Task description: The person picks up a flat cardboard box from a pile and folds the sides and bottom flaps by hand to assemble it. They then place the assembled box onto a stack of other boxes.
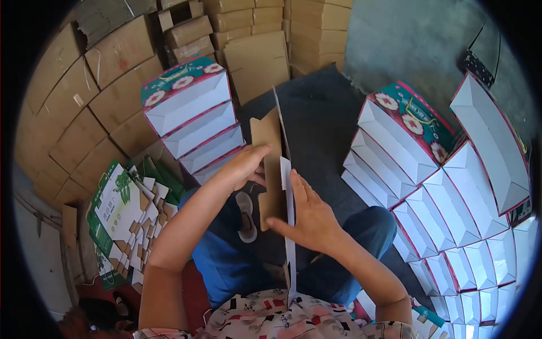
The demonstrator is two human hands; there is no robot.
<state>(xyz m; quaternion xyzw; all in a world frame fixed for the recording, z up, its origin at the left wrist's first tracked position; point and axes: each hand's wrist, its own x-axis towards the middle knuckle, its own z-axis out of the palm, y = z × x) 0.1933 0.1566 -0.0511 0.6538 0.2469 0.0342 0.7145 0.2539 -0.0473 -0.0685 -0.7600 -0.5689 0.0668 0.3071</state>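
Brown cardboard, edge-on to the camera, stands upright between the 2 hands: a flat box blank (275, 169) with a white printed face turned to the right and a raw brown back turned to the left. The left hand (244, 167) curls over the brown flap, fingers closed around its edge from the left, thumb tucked behind, which seems meant to bend or steady that flap. The right hand (310, 217) lies with fingers stretched nearly flat against the white side, the fingertips pressing across onto the brown panel just beyond them; it braces rather than grips, so the sheet stays vertical over the lap. How firmly the right thumb pinches is hard to tell, since the card hides it.

Beyond the left fingers, a stack of 4 folded trays (195, 121) leans open-side toward the person, white inside with a teal flowered rim. Past the right fingers a longer row of finished trays (446, 203) fans down the dark mat (322, 113), nested so each mouth shows. Below the left wrist, flat unfolded blanks (121, 217) lie heaped within reach. Plain brown cartons (84, 107) are stacked against the far wall.
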